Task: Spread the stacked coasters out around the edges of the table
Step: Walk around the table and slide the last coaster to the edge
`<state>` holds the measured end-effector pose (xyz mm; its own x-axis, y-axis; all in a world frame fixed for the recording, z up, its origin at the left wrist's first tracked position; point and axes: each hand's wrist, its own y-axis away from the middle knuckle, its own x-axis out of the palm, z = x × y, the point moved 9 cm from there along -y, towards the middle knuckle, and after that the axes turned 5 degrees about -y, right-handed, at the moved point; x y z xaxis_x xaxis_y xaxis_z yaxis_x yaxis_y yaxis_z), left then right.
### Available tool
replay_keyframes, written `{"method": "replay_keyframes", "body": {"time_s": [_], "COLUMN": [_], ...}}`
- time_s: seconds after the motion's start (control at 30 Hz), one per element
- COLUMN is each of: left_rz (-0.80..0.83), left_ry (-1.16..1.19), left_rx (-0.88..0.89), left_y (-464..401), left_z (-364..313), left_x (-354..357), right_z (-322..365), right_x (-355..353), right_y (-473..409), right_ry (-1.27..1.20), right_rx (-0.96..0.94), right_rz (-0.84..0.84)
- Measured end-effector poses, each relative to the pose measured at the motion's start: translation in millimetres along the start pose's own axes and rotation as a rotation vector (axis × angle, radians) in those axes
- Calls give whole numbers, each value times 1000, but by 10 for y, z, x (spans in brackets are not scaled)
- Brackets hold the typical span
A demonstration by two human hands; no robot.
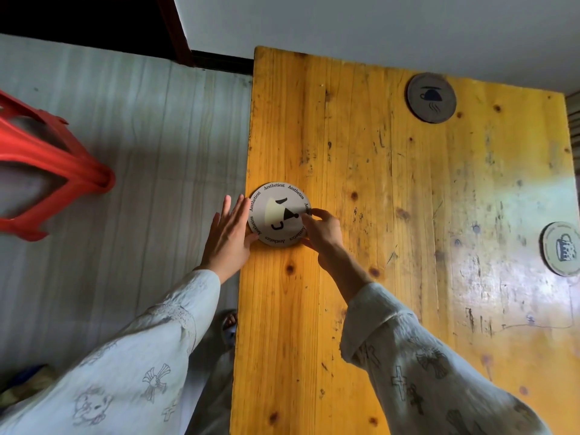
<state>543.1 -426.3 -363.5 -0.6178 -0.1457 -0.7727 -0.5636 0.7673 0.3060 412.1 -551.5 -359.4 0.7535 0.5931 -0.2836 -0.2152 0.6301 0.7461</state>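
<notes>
A round pale coaster (276, 211) printed with "Aesthetics" lettering and a cup drawing lies at the left edge of the yellow wooden table (392, 246). My right hand (323, 230) pinches its right rim with fingertips. My left hand (230, 230) is flat with fingers apart, pressed against the coaster's left rim at the table edge. A dark brown coaster (431, 97) with a cup symbol lies near the far edge. A pale coaster (561, 248) with a mug drawing lies at the right edge, partly cut off by the frame.
A red plastic stool (47, 171) stands on the grey plank floor (141, 136) to the left of the table. A white wall (376, 26) runs behind the table's far edge. My foot (230, 321) shows below the table's left edge.
</notes>
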Motion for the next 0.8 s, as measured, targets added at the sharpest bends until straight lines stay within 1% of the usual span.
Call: {"method": "replay_keyframes", "body": {"time_s": [0.23, 0.47, 0.7, 0.8], "left_rz": [34, 39, 46, 56], "left_ry": [6, -12, -6, -21], "left_rx": [-26, -46, -68, -77], "left_y": [34, 61, 153, 159], "left_z": [-12, -32, -25, -28], "left_x": [26, 18, 54, 66], "right_z": [32, 9, -34, -62], "right_x": [69, 76, 91, 74], "right_y": [38, 72, 96, 116], "right_ry": [138, 117, 126, 80], "right_rx": [-115, -101, -101, -95], "right_rz": [57, 138, 156, 175]}}
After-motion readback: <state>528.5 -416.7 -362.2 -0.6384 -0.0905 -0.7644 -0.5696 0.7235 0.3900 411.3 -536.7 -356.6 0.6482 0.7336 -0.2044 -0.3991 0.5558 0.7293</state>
